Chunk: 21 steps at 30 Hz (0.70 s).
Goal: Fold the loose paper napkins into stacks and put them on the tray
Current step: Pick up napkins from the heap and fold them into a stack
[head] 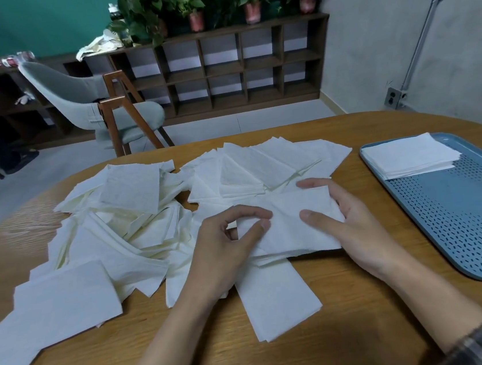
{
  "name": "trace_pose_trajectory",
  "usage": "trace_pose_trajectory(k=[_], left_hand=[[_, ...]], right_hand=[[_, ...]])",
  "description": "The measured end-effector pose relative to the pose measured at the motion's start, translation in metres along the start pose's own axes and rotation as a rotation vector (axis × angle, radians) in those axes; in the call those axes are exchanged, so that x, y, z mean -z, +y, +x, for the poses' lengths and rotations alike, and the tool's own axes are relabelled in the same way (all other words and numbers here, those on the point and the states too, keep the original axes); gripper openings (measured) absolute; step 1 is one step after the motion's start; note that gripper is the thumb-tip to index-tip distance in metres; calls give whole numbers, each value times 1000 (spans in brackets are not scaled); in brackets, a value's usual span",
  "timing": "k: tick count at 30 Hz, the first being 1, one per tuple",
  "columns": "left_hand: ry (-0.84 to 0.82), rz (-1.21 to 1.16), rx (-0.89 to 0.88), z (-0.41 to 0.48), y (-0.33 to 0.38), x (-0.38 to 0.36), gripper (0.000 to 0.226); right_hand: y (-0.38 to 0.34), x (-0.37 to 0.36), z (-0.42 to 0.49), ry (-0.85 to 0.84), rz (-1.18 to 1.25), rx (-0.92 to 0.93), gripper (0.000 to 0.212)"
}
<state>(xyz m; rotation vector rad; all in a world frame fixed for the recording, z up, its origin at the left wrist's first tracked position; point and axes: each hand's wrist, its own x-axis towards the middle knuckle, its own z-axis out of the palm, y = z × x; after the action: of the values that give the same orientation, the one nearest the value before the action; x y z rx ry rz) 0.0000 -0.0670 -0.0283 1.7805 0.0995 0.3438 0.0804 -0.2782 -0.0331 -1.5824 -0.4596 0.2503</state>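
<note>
Left hand (225,244) and right hand (349,224) each pinch an end of a folded paper napkin (292,224) above the wooden surface (354,319). Loose napkins (135,212) lie heaped to the left and behind. A finished stack (411,155) rests on the blue perforated tray (463,217), far corner.

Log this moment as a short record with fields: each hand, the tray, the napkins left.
left hand: pinches the left end of a napkin bundle
right hand: holds the bundle's right end, thumb on top
tray: blue, at the table's right side, one stack in its far corner
loose napkins: many, spread left of and beyond the hands
</note>
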Motion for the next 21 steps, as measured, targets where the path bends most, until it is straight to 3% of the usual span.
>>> trace_pose_trajectory(k=[5, 10, 21], left_hand=[[-15, -27, 57, -3, -3, -5, 10], [-13, 13, 62, -2, -4, -6, 9], [0, 49, 66, -1, -6, -4, 9]], right_hand=[[2, -1, 1, -29, 37, 14, 71], [0, -2, -1, -7, -23, 74, 74], [-2, 2, -1, -102, -167, 121, 31]])
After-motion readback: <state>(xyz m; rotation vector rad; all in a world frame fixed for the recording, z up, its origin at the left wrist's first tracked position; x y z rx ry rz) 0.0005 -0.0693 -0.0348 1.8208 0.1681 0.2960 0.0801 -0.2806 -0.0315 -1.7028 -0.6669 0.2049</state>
